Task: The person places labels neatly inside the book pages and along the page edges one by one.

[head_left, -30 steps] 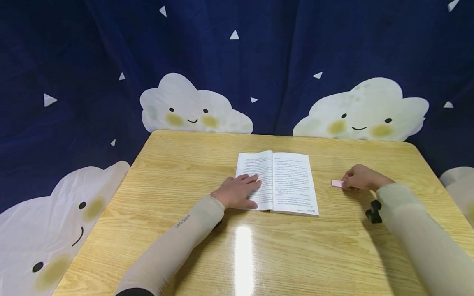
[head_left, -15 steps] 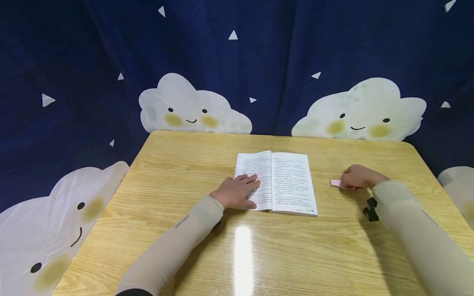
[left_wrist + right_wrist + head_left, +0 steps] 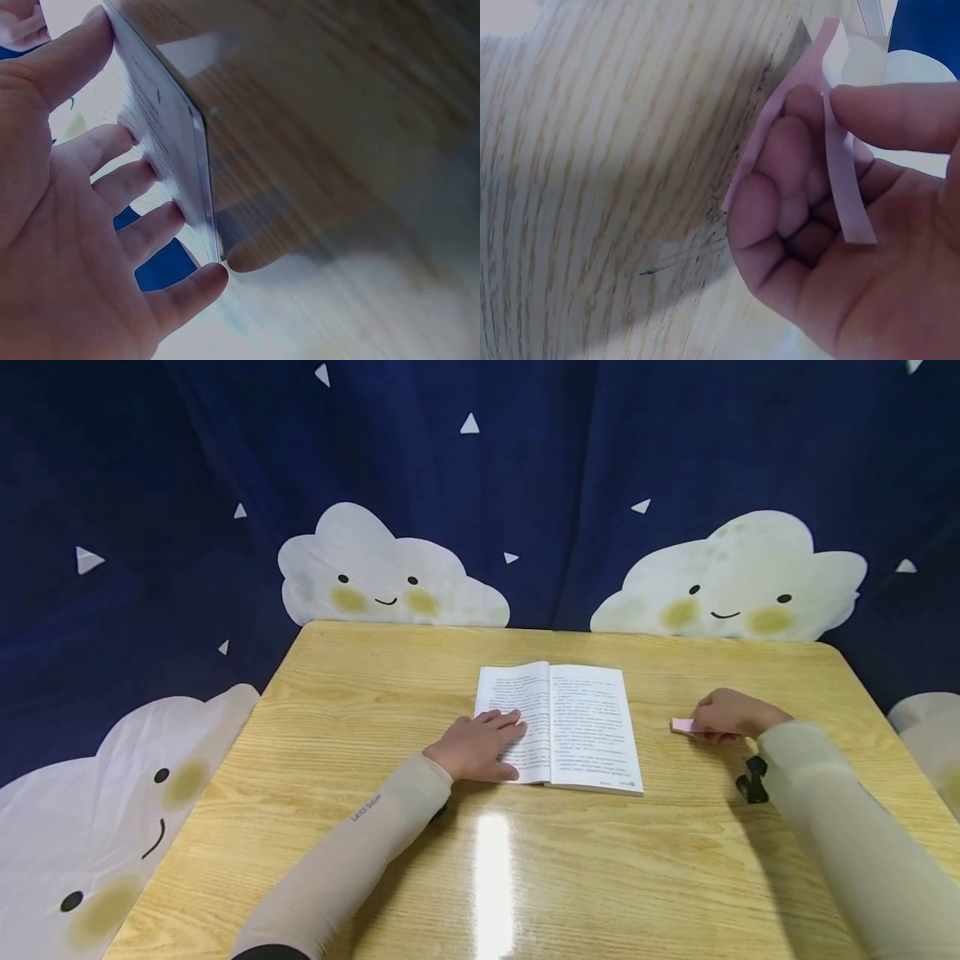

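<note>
An open book (image 3: pixel 592 727) with printed pages lies on the wooden table. My left hand (image 3: pixel 476 749) rests on its left page, fingers spread. In the left wrist view the thumb and fingertips of that hand (image 3: pixel 75 217) lie along the book's page (image 3: pixel 169 127). Right of the book, my right hand (image 3: pixel 738 716) holds a small pink sticky note pad (image 3: pixel 681 725). The right wrist view shows a thin pink strip (image 3: pixel 847 180) bent away from the pad (image 3: pixel 761 142), pinched between thumb and index finger. The other fingers curl against the pad, close over the table.
The wooden table (image 3: pixel 360 685) reaches to a dark blue curtain (image 3: pixel 420 443) with cloud faces at the back. A small black device (image 3: pixel 752 779) sits at my right wrist. Glare from a light (image 3: pixel 492 885) falls on the front of the table.
My right hand has shifted slightly left over the pink sticky note pad, its fingers more curled. The left hand stays on the page. The head view has tilted a little.
</note>
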The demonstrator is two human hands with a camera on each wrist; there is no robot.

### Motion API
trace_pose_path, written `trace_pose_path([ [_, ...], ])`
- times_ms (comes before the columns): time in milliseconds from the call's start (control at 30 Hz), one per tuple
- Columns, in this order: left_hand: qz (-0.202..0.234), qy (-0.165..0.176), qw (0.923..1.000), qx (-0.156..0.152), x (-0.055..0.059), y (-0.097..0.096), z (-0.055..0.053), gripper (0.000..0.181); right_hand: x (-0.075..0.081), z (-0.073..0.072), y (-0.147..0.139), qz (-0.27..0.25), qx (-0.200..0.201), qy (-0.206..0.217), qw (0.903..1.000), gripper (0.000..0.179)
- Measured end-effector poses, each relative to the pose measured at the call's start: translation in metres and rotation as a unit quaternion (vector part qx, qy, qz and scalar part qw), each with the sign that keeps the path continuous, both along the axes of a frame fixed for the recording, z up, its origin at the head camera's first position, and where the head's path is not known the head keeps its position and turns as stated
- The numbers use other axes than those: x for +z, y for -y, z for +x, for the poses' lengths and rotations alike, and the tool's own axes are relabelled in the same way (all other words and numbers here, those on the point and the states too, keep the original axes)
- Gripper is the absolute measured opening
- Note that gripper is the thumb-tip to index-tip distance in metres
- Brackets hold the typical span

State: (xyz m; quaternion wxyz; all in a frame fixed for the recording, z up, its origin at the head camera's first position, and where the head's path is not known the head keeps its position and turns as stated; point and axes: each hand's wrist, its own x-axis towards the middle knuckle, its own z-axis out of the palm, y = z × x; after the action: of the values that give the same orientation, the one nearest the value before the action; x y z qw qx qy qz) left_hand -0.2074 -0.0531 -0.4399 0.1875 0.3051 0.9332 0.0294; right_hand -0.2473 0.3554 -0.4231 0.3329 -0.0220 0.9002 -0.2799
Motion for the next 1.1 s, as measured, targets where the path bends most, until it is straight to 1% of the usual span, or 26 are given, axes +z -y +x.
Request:
trace_pose_path([
  [167,-0.001,0.003,1.0,0.001,-0.0001,0.0,0.0001,0.077,0.0011,0.001,-0.0013,-0.005,-0.01,-0.008,0.9999,0.018],
  [400,-0.001,0.003,1.0,0.0,-0.0006,0.0001,-0.0003,0.078,0.0038,0.0025,-0.0042,-0.012,-0.021,0.0,0.9997,0.028],
  [533,-0.002,0.0,1.0,-0.001,0.0002,-0.0002,-0.0002,0.078,0.0053,0.0032,-0.0059,-0.016,-0.02,-0.001,0.9997,0.032],
  [833,0.0,0.003,1.0,-0.001,0.0041,0.0005,0.0007,0.078,0.0067,0.0022,-0.0046,-0.02,-0.025,0.0,0.9995,0.032],
  [967,-0.002,0.004,1.0,0.001,0.0053,0.0004,0.0004,0.077,0.0052,0.0012,-0.0049,-0.022,-0.027,-0.001,0.9994,0.027],
  [1100,-0.002,0.005,1.0,-0.005,0.0028,-0.0003,0.0013,0.078,0.0018,0.0016,-0.007,-0.019,-0.027,0.002,0.9995,0.024],
])
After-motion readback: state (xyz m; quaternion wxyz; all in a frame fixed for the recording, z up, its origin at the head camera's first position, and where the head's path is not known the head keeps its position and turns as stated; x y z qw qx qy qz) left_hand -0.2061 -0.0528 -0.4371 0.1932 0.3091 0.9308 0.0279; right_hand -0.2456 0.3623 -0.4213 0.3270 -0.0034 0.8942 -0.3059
